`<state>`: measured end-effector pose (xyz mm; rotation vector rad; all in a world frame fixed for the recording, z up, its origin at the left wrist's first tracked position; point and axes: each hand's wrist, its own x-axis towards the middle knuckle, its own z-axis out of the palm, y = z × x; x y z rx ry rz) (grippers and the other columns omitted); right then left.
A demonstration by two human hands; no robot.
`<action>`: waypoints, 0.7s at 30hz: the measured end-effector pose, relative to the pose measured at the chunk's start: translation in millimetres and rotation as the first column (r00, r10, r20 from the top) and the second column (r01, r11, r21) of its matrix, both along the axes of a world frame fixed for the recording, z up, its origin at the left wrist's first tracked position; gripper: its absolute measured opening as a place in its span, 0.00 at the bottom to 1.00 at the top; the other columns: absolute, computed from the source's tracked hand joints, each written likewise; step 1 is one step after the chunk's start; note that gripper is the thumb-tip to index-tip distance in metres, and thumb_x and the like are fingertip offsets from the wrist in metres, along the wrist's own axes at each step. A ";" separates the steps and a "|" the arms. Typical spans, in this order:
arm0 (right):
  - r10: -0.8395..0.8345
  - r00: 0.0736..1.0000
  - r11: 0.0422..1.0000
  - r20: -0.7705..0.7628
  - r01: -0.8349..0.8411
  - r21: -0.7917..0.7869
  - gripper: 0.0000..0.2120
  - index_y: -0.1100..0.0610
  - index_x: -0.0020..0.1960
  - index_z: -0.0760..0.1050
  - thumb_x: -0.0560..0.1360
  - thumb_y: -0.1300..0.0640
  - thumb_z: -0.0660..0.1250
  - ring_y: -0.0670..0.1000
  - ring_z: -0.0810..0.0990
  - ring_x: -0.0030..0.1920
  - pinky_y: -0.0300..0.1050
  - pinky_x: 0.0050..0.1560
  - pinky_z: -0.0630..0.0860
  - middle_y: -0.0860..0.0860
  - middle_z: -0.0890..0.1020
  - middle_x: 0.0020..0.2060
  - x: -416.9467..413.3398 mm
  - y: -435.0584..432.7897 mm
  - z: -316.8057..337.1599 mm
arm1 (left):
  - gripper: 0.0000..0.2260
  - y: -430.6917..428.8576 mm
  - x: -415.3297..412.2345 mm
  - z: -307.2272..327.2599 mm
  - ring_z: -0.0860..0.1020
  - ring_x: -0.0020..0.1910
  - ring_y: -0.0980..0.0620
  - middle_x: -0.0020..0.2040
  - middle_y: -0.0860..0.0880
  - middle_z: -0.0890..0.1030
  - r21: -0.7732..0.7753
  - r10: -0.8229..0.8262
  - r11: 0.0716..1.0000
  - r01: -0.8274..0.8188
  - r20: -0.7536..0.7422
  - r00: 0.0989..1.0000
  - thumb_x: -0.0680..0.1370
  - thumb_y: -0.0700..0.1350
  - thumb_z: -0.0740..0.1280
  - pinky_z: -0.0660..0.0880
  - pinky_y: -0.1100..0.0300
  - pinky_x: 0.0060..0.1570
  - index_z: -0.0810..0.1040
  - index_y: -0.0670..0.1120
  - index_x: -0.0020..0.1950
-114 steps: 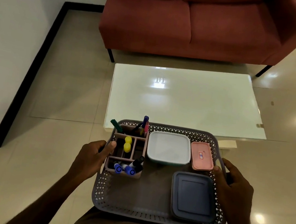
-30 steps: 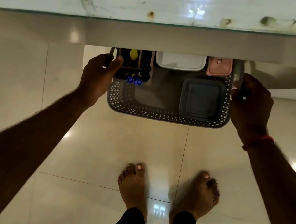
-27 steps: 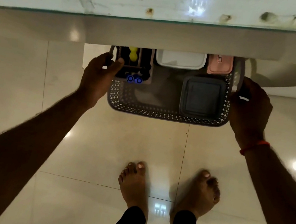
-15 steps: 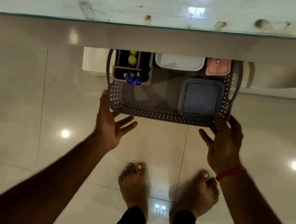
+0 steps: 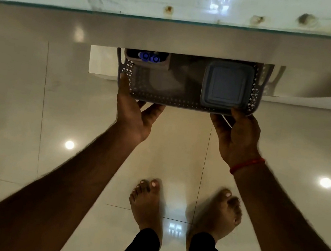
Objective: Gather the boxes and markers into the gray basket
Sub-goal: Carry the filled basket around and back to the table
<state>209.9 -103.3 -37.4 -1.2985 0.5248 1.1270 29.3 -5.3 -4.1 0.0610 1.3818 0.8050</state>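
Observation:
The gray perforated basket (image 5: 164, 100) sits on the floor, its far half hidden under the table. Inside it I see a dark gray lidded box (image 5: 227, 85) at the right. At the left is the near end of a pink organiser (image 5: 163, 65) with blue-capped markers (image 5: 149, 57). The other boxes are out of sight under the table. My left hand (image 5: 134, 114) touches the basket's near left corner, thumb up along the side and fingers spread below the rim. My right hand (image 5: 237, 134) rests against the near rim at the right, thumb on the edge.
The white glass-topped table (image 5: 179, 1) fills the top of the view, and its edge overhangs the basket. Glossy beige floor tiles (image 5: 19, 124) lie all around. My bare feet (image 5: 147, 205) stand just behind my hands.
My hands let go of the side handles and came to the basket's near edge. The basket has slid farther under the table, hiding the white and pink boxes.

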 end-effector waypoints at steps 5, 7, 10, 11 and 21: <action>-0.007 0.999 1.000 0.034 0.006 0.021 0.23 0.59 0.70 0.69 0.77 0.65 0.68 0.58 0.80 0.57 0.49 0.46 0.83 0.61 0.77 0.62 17.5 35.2 0.0 | 0.23 25.1 19.7 -3.1 0.71 0.67 0.41 0.67 0.43 0.72 0.081 0.010 0.997 -0.012 0.029 1.000 0.82 0.60 0.61 0.77 0.38 0.61 0.70 0.50 0.73; -0.002 0.999 0.999 0.043 0.000 0.043 0.21 0.60 0.70 0.70 0.77 0.65 0.67 0.55 0.80 0.54 0.47 0.45 0.83 0.59 0.77 0.59 24.8 47.4 0.7 | 0.24 34.3 30.3 -4.0 0.69 0.68 0.42 0.68 0.43 0.70 0.081 0.073 0.994 -0.077 0.046 0.996 0.81 0.61 0.62 0.77 0.38 0.61 0.70 0.51 0.73; 0.007 0.997 0.998 0.074 -0.011 0.067 0.20 0.63 0.70 0.69 0.78 0.65 0.66 0.54 0.79 0.55 0.44 0.43 0.82 0.59 0.77 0.59 34.0 61.6 -1.0 | 0.23 42.5 45.6 -3.9 0.73 0.63 0.44 0.69 0.42 0.69 0.075 0.166 0.983 -0.170 0.055 0.985 0.82 0.59 0.62 0.77 0.40 0.63 0.69 0.50 0.73; 0.008 0.995 0.997 0.095 -0.015 0.076 0.21 0.64 0.70 0.69 0.78 0.66 0.66 0.54 0.79 0.54 0.45 0.44 0.83 0.60 0.76 0.59 36.8 64.8 -3.0 | 0.21 43.7 48.6 -4.7 0.74 0.63 0.44 0.69 0.42 0.70 0.082 0.174 0.980 -0.179 0.063 0.983 0.82 0.58 0.62 0.77 0.41 0.64 0.70 0.49 0.72; -0.006 0.996 0.989 0.087 -0.007 0.149 0.25 0.61 0.72 0.66 0.76 0.71 0.65 0.58 0.82 0.56 0.51 0.55 0.82 0.63 0.76 0.64 44.0 65.3 -4.0 | 0.26 35.1 38.4 -8.2 0.79 0.65 0.37 0.71 0.43 0.73 0.080 0.007 0.997 -0.020 0.164 0.986 0.80 0.61 0.62 0.76 0.46 0.65 0.67 0.53 0.76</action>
